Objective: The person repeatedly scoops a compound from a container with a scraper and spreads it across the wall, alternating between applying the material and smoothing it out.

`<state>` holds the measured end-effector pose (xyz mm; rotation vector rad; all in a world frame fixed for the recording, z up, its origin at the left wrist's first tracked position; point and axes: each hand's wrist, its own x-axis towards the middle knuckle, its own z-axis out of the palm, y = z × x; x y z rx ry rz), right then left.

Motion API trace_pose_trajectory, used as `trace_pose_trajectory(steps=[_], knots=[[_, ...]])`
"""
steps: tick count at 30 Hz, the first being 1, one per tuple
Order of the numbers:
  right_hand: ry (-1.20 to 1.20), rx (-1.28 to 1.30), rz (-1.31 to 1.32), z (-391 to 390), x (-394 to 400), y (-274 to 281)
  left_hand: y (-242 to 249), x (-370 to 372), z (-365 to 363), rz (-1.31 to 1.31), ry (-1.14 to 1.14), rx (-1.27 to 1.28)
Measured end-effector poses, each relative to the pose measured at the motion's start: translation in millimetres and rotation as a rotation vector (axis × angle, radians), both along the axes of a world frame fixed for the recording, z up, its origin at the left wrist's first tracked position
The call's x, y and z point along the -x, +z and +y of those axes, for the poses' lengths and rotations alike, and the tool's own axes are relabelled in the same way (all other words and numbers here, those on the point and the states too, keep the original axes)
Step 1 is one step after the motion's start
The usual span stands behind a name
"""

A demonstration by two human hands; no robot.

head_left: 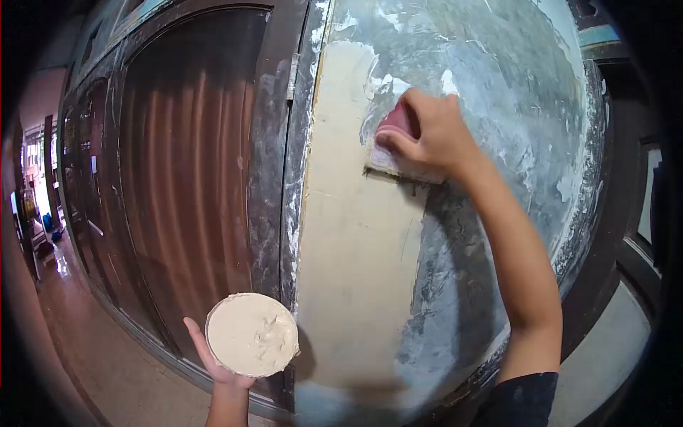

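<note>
My right hand (434, 132) is closed around the reddish handle of a putty knife (398, 162). Its wide blade lies against the wall at the edge of a smooth cream layer of putty (356, 242). Bare grey-blue wall (491, 107) with white smears shows to the right of that layer. Lower left, my left hand (217, 366) supports a round tub of cream putty (250, 334) from beneath. The thumb stands up beside the tub, and the other fingers are hidden under it. The putty's surface is smooth on the left and roughened on the right.
To the left is a dark-framed door (192, 156) with brown curtain folds behind its pane, and a metal hinge (292, 77) near the wall's edge. Another dark panelled door (626, 270) stands at the right. Concrete floor (92, 320) runs along the lower left.
</note>
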<state>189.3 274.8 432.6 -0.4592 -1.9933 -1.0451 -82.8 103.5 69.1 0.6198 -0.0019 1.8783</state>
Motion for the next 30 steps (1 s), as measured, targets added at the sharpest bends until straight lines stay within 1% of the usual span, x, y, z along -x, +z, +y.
trace_pose_trajectory(steps=[2,3,4,6,7,9,10,12,13,14,15,16,17,18,19,20,21,22,24,25,26,27,28,30], knots=[[-0.029,-0.063,-0.078,3,4,-10,0,5,1,-0.003,0.040,-0.004],[-0.050,-0.034,-0.041,0,3,1,-1,7,0,-0.002,0.077,0.000],[0.015,-0.184,0.078,10,1,14,-2,8,-1,0.000,0.112,0.004],[0.046,-0.123,0.231,13,-6,40,1,6,-1,0.010,0.107,-0.015],[0.050,-0.121,0.230,10,-5,37,3,4,-4,0.009,0.112,-0.013],[0.078,0.026,0.102,1,-4,20,9,2,-11,0.071,0.036,-0.075],[0.059,-0.081,-0.009,9,-2,6,4,5,-10,0.045,0.044,-0.074],[0.028,-0.165,-0.105,13,3,-11,1,7,-9,-0.067,0.100,0.021],[0.019,-0.183,-0.048,13,4,-1,-5,11,-6,-0.069,0.104,0.020],[0.019,-0.177,-0.050,14,3,14,-13,18,-2,-0.026,0.147,0.046],[0.023,-0.224,0.086,15,1,33,-18,20,-1,0.017,0.189,0.073],[0.027,-0.273,0.224,15,-1,47,0,9,-6,-0.067,0.156,0.119],[0.038,-0.182,0.250,13,-4,53,-3,11,-5,-0.082,0.149,0.108],[0.038,-0.183,0.253,11,-3,45,-7,13,-3,-0.096,0.142,0.094],[0.067,-0.072,0.143,5,-3,30,-5,14,-6,-0.092,0.142,0.093],[0.094,0.037,0.031,1,-2,15,-3,12,-9,-0.026,0.137,0.065],[0.064,-0.114,-0.108,6,1,1,-1,9,-10,0.038,0.132,0.036],[0.066,-0.114,-0.111,6,2,2,2,8,-9,0.034,0.116,-0.034],[0.044,-0.182,-0.005,5,4,11,-4,13,-3,-0.030,0.147,0.042],[0.017,-0.234,0.152,9,4,29,-3,12,-3,-0.030,0.143,0.036],[0.008,-0.176,0.267,8,0,45,-1,11,-3,0.006,0.139,0.023],[0.035,-0.138,0.280,5,-4,50,2,11,-3,0.044,0.135,0.010],[0.064,-0.100,0.293,2,-5,52,7,8,-6,0.007,0.106,-0.027],[0.018,0.029,0.071,-8,-4,20,-10,19,1,-0.028,0.144,0.043]])
